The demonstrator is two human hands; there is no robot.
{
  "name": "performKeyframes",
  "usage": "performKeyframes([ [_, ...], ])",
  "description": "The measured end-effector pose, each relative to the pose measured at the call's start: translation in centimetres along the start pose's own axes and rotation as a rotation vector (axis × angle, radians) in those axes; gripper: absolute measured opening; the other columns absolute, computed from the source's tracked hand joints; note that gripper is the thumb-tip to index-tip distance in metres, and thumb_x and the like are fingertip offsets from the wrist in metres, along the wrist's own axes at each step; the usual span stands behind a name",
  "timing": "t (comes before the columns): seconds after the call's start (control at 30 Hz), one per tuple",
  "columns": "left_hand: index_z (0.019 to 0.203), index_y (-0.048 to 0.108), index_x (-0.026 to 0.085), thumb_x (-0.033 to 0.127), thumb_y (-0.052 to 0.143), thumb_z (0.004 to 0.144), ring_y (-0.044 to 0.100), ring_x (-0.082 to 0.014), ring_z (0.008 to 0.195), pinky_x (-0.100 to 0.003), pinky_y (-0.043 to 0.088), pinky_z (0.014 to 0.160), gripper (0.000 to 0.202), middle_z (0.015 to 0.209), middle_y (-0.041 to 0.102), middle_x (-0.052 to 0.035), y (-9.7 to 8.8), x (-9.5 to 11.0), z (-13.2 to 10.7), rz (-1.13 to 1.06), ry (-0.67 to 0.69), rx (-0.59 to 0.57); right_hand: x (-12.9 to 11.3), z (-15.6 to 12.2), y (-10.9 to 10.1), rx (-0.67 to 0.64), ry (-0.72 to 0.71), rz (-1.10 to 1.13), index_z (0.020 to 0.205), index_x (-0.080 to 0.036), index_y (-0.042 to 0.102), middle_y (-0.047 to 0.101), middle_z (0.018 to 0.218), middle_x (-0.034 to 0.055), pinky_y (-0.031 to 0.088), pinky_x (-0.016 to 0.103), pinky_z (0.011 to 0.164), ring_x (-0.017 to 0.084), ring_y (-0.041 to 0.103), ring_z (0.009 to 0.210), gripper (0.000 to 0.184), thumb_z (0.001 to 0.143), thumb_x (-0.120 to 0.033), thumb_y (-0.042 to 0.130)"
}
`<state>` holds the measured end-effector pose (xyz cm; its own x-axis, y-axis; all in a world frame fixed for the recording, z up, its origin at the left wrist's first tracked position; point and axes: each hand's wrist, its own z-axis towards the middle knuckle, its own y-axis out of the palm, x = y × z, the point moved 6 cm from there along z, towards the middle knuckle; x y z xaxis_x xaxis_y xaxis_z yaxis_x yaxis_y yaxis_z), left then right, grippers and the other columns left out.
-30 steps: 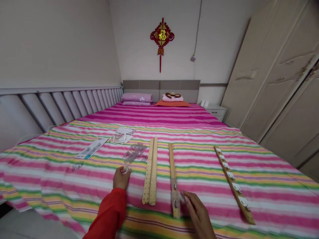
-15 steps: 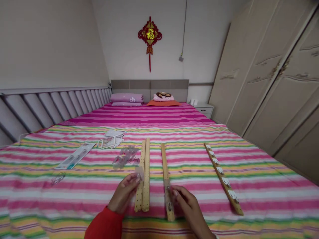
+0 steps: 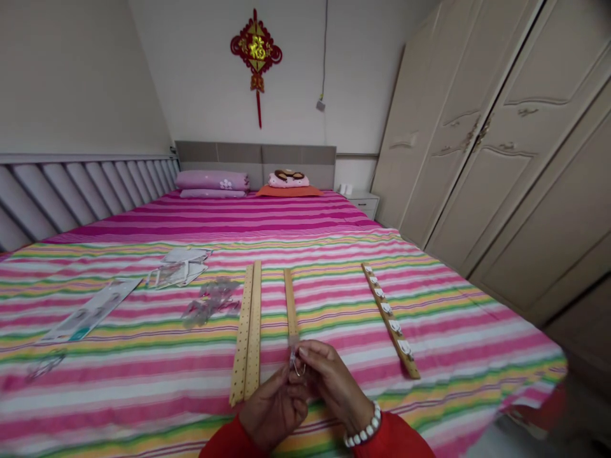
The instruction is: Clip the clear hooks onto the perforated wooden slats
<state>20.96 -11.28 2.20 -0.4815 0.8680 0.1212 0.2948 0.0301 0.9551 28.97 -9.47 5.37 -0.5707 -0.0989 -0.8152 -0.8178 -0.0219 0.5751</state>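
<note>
The left hand (image 3: 274, 407) and the right hand (image 3: 334, 385) met over the near edge of the bed (image 3: 143, 381). Their fingertips were pressed together around a small hook (image 3: 296, 364): both hands pinched it, the left from below and the right from the side. The hook was just above the near end of the single strip (image 3: 289, 302), which lay lengthwise on the striped sheet; I could not tell if the hook touched the wood.

Just to the left of it lay the double strip (image 3: 248, 331), two perforated laths side by side. To the right, well apart, lay the hooked strip (image 3: 389, 318), a lath with a row of white hooks on it. Left of the double strip there was a heap of clear bags (image 3: 210, 299), then some packets (image 3: 179, 270) and a long card (image 3: 90, 315). A bead bracelet (image 3: 365, 432) was on the right wrist.
</note>
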Motion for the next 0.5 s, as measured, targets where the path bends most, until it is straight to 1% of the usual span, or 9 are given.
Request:
performKeyframes([
  [0.07,0.081,0.068,0.015,0.019,0.083,0.061,0.053,-0.0023,0.056,-0.014,0.04,0.058,0.026,0.064,0.061,0.004,-0.2,-0.1,0.1,0.034,-0.005,0.01,0.1,-0.1,-0.3,0.0,0.012,0.023,0.068,-0.017,0.07,0.061,0.06,0.0,0.04,0.023,0.055,0.012,0.052,0.057,0.02,0.064,-0.034,0.08],
  [0.13,0.082,0.068,0.015,0.022,0.08,0.066,0.054,-0.0033,0.057,-0.015,0.04,0.059,0.021,0.066,0.062,0.0024,-0.4,0.2,0.2,0.118,0.007,0.053,0.1,-0.1,-0.6,0.003,0.013,0.023,0.068,-0.017,0.068,0.059,0.058,-0.0014,0.039,0.022,0.054,0.01,0.051,0.054,0.02,0.064,-0.032,0.08],
  [0.23,0.083,0.069,0.012,0.029,0.075,0.071,0.057,-0.0065,0.061,-0.017,0.04,0.059,0.021,0.071,0.064,-0.002,-1.0,1.4,0.4,0.37,0.065,0.194,0.2,0.5,-1.1,-0.013,0.03,0.0,0.069,-0.017,0.064,0.055,0.054,-0.0037,0.037,0.021,0.049,0.009,0.046,0.048,0.022,0.068,-0.035,0.077],
  [0.3,0.083,0.07,0.012,0.037,0.074,0.071,0.059,-0.0091,0.064,-0.019,0.04,0.058,0.028,0.077,0.067,-0.0052,-1.0,3.0,0.5,0.577,0.163,0.29,0.0,1.3,-1.6,0.0,0.006,-0.03,0.07,-0.017,0.063,0.056,0.054,-0.0035,0.038,0.023,0.049,0.01,0.047,0.048,0.024,0.068,-0.037,0.076],
  [0.37,0.083,0.07,0.012,0.044,0.074,0.068,0.06,-0.0114,0.067,-0.021,0.041,0.06,0.035,0.079,0.068,-0.007,-0.7,5.1,0.6,0.728,0.303,0.362,-0.5,2.3,-2.4,0.043,-0.047,-0.076,0.069,-0.017,0.064,0.059,0.058,-0.0017,0.041,0.024,0.054,0.011,0.051,0.053,0.025,0.067,-0.038,0.077],
  [0.43,0.083,0.069,0.013,0.048,0.075,0.065,0.06,-0.0121,0.069,-0.022,0.043,0.064,0.04,0.079,0.069,-0.0065,-0.2,7.2,0.8,0.817,0.443,0.425,-0.9,3.5,-3.2,0.097,-0.09,-0.117,0.068,-0.016,0.065,0.06,0.058,-0.0011,0.041,0.024,0.055,0.011,0.052,0.055,0.026,0.065,-0.039,0.078],
  [0.5,0.083,0.069,0.014,0.049,0.076,0.061,0.059,-0.0117,0.069,-0.022,0.043,0.065,0.042,0.075,0.068,-0.0046,0.2,8.9,1.3,0.892,0.525,0.47,-1.0,4.7,-4.0,0.148,-0.109,-0.148,0.067,-0.016,0.066,0.06,0.056,-0.0016,0.04,0.024,0.053,0.011,0.051,0.053,0.027,0.061,-0.04,0.079],
])
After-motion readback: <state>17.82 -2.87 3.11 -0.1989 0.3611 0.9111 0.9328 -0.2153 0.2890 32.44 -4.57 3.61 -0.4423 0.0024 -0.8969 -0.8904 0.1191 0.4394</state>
